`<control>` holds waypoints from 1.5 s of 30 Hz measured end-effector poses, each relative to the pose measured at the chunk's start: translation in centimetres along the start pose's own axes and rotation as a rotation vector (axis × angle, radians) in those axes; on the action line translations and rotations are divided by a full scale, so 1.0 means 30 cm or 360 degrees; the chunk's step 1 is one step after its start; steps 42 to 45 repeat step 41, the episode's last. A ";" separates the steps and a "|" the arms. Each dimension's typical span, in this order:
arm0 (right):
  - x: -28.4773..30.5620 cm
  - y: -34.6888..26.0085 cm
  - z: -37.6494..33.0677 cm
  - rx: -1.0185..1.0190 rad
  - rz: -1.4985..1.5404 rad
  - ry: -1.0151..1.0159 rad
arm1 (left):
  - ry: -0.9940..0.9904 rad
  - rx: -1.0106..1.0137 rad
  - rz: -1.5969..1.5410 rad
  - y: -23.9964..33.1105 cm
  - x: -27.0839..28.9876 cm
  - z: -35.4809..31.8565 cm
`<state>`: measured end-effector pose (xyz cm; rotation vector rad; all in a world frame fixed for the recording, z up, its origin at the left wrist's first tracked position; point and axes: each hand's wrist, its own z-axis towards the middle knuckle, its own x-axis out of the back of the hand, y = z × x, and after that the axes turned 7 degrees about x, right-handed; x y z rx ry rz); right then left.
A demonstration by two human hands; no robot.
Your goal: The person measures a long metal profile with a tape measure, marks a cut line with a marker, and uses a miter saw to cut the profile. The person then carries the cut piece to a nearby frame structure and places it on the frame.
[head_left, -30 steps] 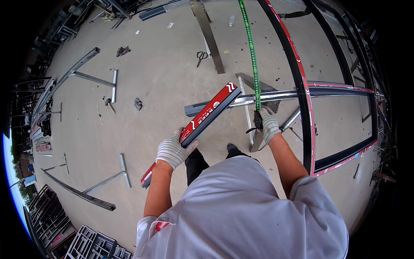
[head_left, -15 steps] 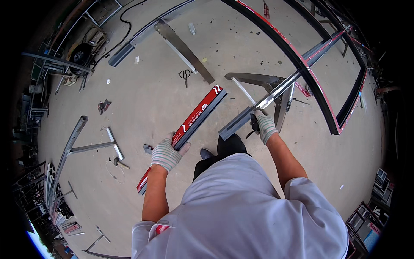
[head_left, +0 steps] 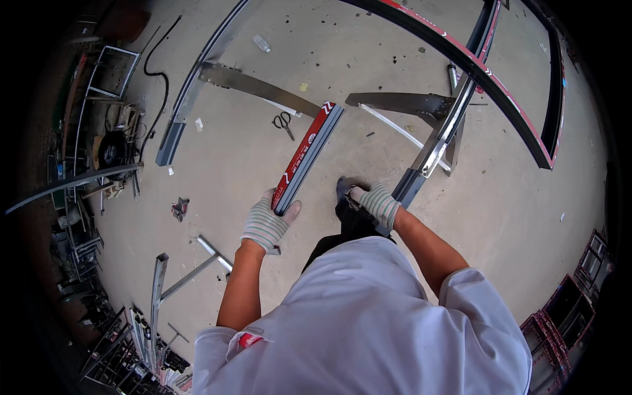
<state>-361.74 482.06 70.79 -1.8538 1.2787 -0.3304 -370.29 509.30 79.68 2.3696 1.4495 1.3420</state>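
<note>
My left hand (head_left: 266,224), in a striped work glove, is closed around the lower part of a straight metal profile (head_left: 308,157). The profile has a red printed film along one side and grey grooves along the other, and it slants up to the right. My right hand (head_left: 378,203), gloved the same way, is in front of my dark trousers with its fingers curled. A small dark thing shows at its fingertips, too unclear to name. Just beside that hand is the grey end of a long metal bar (head_left: 411,184) lying across a metal stand (head_left: 428,105).
A black-and-red frame (head_left: 500,85) stretches across the upper right. Scissors (head_left: 283,122) and a clear bottle (head_left: 262,44) lie on the floor. At the left are a T-shaped metal piece (head_left: 191,275) and a black hose (head_left: 166,79); stacked frames (head_left: 567,309) are at the lower right.
My right hand has moved left, away from the bar's end, towards my body. My left hand still holds the profile, now a little further right and steeper. The whole view has turned.
</note>
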 end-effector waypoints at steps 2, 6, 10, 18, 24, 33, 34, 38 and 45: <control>-0.072 -0.035 0.023 0.0031 0.0013 -0.0192 | -0.0044 -0.0068 0.0083 0.126 0.048 0.092; -0.161 -0.102 0.055 0.0194 -0.0331 -0.0420 | -0.0117 -0.0249 0.0167 0.350 0.050 0.280; -0.249 -0.189 0.120 0.0278 -0.0569 -0.0399 | -0.0058 -0.0479 0.0142 0.458 0.071 0.434; -0.271 -0.412 0.312 0.0294 -0.0624 0.0027 | -0.0118 -0.0731 -0.0042 0.778 0.096 0.645; -0.264 -0.617 0.416 0.0333 -0.0452 0.0431 | -0.0143 -0.0837 -0.0070 0.969 0.164 0.768; 0.016 -0.753 0.533 0.0557 -0.0504 0.0586 | -0.0629 -0.0949 -0.0148 1.277 0.124 0.957; 0.064 -0.773 0.531 0.0566 -0.0535 0.0592 | -0.0733 -0.0904 -0.0167 1.322 0.122 0.963; 0.303 -0.871 0.554 0.0628 -0.0480 0.0582 | -0.0958 -0.0806 -0.0260 1.493 0.065 1.042; 0.475 -0.926 0.576 0.0596 -0.0427 0.0528 | -0.0887 -0.0850 -0.0302 1.606 -0.052 1.150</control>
